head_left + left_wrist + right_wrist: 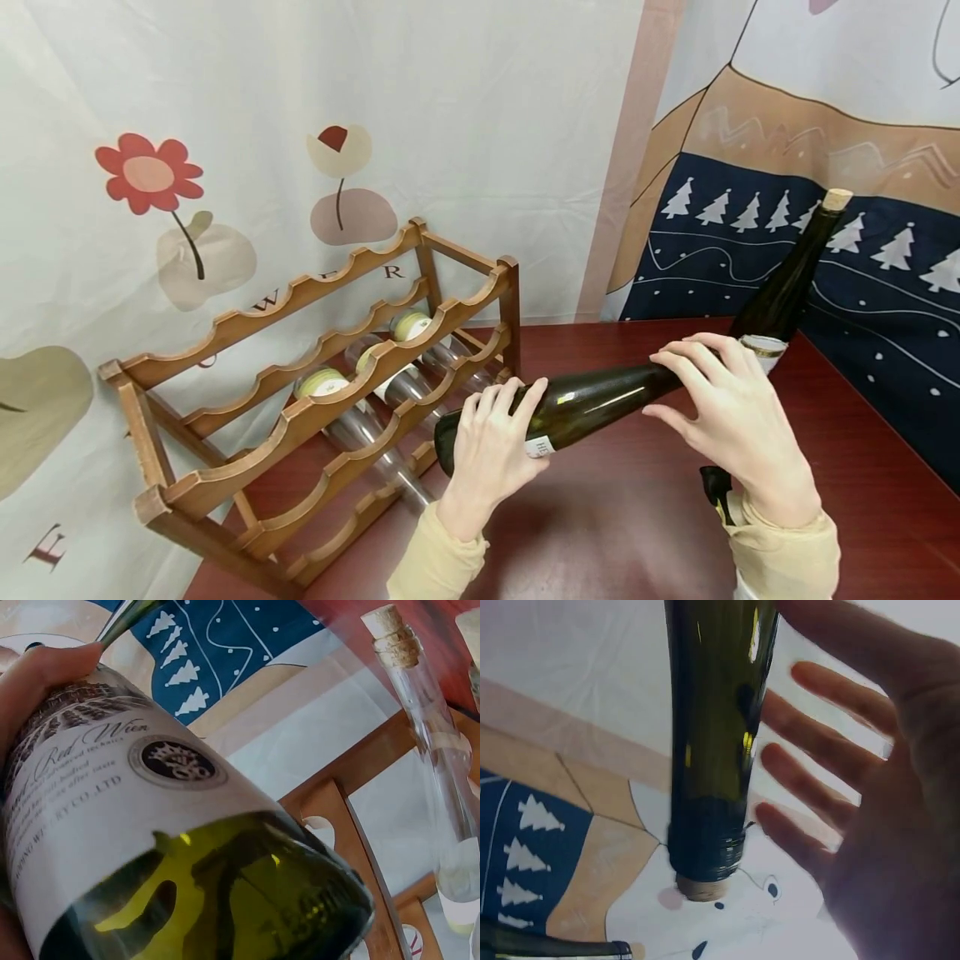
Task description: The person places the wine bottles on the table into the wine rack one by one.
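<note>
My left hand [491, 446] grips the bottle [600, 402], base [446, 443] toward the rack [371, 379]. Neck [716, 780] is kinda aimed at my right hand [738, 412], fingers apart.

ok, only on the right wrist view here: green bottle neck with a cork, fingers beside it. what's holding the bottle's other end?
Observer: The left hand; the head view shows it gripping the green bottle near its base.
Operator: and where does the base point?
Observer: Toward the wooden rack, seen in the head view.
Operator: rack got anything in it?
Observer: Yes, at least three clear bottles lie in it, slanted in the head view.
</note>
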`<state>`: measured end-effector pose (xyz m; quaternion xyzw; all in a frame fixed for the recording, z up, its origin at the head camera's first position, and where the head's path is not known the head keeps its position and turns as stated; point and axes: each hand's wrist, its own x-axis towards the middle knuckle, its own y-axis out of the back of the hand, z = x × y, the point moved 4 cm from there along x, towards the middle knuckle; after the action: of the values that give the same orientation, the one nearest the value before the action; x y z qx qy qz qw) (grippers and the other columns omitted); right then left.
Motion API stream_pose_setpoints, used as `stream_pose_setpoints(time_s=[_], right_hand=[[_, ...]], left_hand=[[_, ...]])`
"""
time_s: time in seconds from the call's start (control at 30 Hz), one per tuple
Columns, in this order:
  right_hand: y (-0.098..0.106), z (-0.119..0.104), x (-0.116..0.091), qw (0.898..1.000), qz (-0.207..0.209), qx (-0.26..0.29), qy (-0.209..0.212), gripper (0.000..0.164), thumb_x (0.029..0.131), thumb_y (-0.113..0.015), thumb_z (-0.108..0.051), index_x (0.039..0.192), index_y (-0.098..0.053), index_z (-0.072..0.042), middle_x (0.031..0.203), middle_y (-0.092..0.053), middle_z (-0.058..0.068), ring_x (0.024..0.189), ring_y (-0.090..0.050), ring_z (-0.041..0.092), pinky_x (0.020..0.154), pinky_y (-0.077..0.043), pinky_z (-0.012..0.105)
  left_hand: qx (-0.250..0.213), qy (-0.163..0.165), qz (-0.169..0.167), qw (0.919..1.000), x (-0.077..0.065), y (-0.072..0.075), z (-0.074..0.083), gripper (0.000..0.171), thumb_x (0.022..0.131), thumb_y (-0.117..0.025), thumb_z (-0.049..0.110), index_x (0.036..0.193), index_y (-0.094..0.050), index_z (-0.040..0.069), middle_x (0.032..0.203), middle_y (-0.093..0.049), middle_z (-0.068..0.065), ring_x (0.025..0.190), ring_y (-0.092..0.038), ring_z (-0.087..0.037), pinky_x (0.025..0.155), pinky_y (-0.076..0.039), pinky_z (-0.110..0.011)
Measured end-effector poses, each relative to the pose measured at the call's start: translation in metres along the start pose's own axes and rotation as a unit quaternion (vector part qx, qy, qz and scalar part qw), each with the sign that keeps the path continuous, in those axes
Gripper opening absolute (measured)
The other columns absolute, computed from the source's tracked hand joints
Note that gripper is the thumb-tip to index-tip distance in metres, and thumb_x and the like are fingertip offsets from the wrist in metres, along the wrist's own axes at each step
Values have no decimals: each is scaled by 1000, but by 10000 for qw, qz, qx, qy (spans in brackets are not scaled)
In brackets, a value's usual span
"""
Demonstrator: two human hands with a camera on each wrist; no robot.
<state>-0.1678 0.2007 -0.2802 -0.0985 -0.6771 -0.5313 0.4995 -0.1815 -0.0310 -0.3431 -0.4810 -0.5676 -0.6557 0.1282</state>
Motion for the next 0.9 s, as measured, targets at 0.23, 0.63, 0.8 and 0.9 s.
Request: stream_pose_setpoints(time_s=[0.23, 0.63, 0.8, 0.9], right_hand=[[-22, 6, -6, 9918, -1219, -291, -265, 70, 52, -88, -20, 115, -61, -8, 109, -62, 13, 114, -47, 33, 104, -31, 56], [-55, 6, -12, 9804, -1863, -445, -459, 48, 48, -80, -2, 92, -61, -6, 90, -64, 10, 98, -56, 32, 103, -33, 63], [-62, 8, -12, 9686, -2354, -468, -651, 36, 50, -77, -1, 79, -57, -10, 76, -65, 5, 79, -59, 28, 83, -50, 47], [-65, 11, -13, 9622, -2583, -373, -775, 33, 52, -77, -3, 77, -57, -12, 71, -64, 3, 64, -57, 24, 57, -48, 41]], left_hand=[[240, -180, -35, 9995, 0, -1, 2, 95, 33, -89, 46, 121, -59, 24, 104, -64, -4, 89, -61, -23, 75, -48, -36], [520, -494, -188, 9972, -3, -5, 6, 96, 33, -89, 51, 121, -58, 28, 104, -65, -5, 89, -61, -23, 77, -48, -36], [636, -589, -308, 9958, -3, -7, 7, 96, 34, -89, 52, 121, -58, 28, 102, -64, -3, 87, -61, -21, 77, -48, -35], [674, -597, -345, 9953, -4, -8, 6, 96, 34, -88, 53, 121, -58, 28, 102, -63, -3, 87, -61, -21, 77, -48, -34]])
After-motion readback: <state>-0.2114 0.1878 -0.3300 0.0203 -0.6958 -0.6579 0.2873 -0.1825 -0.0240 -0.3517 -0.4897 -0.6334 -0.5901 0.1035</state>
